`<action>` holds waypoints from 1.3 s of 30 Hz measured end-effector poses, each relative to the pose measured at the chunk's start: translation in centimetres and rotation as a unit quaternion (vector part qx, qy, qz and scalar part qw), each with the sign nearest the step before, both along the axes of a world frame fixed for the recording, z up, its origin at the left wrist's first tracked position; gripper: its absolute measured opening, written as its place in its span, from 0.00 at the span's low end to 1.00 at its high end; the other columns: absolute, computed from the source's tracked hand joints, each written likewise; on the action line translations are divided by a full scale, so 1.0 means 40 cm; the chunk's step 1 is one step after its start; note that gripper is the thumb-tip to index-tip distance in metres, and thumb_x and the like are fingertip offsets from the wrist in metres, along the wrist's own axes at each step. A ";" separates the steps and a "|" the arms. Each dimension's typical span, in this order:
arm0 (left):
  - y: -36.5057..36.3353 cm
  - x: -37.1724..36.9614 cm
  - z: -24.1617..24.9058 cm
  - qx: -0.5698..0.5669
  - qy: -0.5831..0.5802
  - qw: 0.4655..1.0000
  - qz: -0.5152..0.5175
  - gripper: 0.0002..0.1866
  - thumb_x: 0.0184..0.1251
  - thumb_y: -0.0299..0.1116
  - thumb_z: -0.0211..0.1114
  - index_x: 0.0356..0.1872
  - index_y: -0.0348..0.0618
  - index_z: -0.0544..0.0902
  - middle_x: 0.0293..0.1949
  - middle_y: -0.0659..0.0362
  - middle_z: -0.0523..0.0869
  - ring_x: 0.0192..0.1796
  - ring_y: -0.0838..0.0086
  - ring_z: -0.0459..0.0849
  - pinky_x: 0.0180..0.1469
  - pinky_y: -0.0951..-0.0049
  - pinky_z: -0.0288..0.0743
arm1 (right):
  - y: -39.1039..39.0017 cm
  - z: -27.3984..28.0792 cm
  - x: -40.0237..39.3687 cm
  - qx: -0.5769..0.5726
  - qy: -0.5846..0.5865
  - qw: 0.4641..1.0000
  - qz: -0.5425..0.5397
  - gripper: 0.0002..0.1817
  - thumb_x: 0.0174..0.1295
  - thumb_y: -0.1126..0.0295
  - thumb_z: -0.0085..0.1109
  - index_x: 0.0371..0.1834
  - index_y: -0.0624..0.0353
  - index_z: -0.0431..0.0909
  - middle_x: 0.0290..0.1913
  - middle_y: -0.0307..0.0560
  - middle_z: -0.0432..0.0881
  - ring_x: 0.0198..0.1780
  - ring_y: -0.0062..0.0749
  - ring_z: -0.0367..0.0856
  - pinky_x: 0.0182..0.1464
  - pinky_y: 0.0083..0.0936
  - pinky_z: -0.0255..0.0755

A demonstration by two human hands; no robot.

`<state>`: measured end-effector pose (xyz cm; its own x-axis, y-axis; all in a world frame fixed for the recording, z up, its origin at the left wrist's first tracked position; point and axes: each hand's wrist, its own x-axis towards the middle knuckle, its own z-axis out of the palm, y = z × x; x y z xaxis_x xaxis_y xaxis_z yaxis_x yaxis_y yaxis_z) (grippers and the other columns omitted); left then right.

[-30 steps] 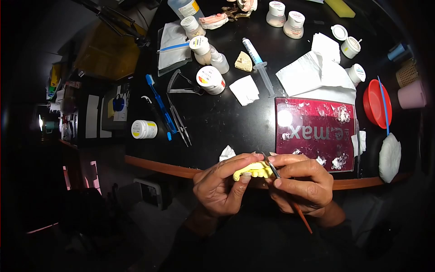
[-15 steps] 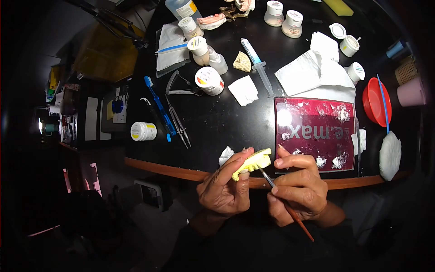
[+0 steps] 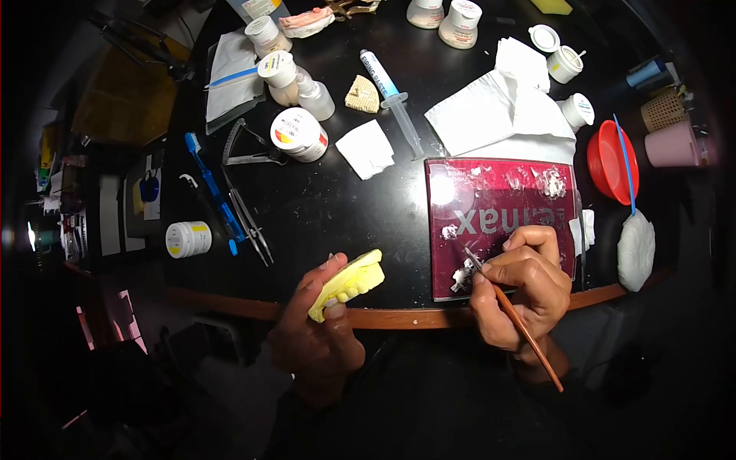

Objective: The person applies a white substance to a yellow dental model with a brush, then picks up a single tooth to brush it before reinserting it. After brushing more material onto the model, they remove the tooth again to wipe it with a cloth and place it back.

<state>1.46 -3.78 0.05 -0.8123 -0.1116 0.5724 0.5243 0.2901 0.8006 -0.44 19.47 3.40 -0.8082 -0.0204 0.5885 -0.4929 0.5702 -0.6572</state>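
Note:
Between the thumb and fingers of my left hand [image 3: 318, 333] is a yellow dental model [image 3: 356, 280] with a row of teeth, held tilted near the table's front edge. My right hand [image 3: 525, 287] grips a paintbrush [image 3: 515, 318] like a pen, its brown handle slanting down toward me. The brush tip points at the dark red glass mixing slab [image 3: 502, 176], close over the white paste [image 3: 462, 274] at its lower left. More white smears dot the slab, and my right hand covers its lower right part.
Behind the slab lie white tissues [image 3: 475, 115] and a firing paste syringe [image 3: 392, 100]. A red bowl [image 3: 602, 161] and a white pad [image 3: 636, 253] stand right. Leftward are a white jar [image 3: 299, 135], tweezers [image 3: 249, 226], a blue toothbrush [image 3: 211, 192] and another jar [image 3: 188, 239].
My right hand has moved the paintbrush from the dental model to the slab. My left hand still holds the model, now farther left of the brush. The camera view has turned slightly right.

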 end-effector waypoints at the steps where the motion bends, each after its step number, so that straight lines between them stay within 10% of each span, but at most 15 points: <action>1: -0.002 -0.001 -0.007 0.000 0.003 1.000 0.003 0.19 0.76 0.24 0.57 0.62 0.20 0.74 0.54 0.29 0.85 0.57 0.45 0.91 0.64 0.49 0.88 | -0.003 -0.003 -0.003 0.000 -0.002 1.000 -0.003 0.10 0.39 0.83 0.68 0.22 0.57 0.78 0.21 0.38 0.82 0.28 0.32 0.73 0.38 0.29 0.69; 39: -0.015 -0.003 0.003 -0.056 0.003 0.997 -0.050 0.20 0.78 0.21 0.54 0.67 0.24 0.72 0.55 0.28 0.85 0.58 0.44 0.90 0.64 0.49 0.87 | -0.042 0.046 0.003 -0.029 0.002 0.995 0.095 0.10 0.47 0.80 0.73 0.31 0.57 0.83 0.24 0.37 0.84 0.29 0.31 0.79 0.47 0.33 0.73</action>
<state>1.33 -4.36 0.19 -0.8130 0.0343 0.5813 0.5592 0.3243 0.7630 -0.31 17.79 5.26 -0.7909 -0.1383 0.5961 -0.5907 0.4268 -0.6848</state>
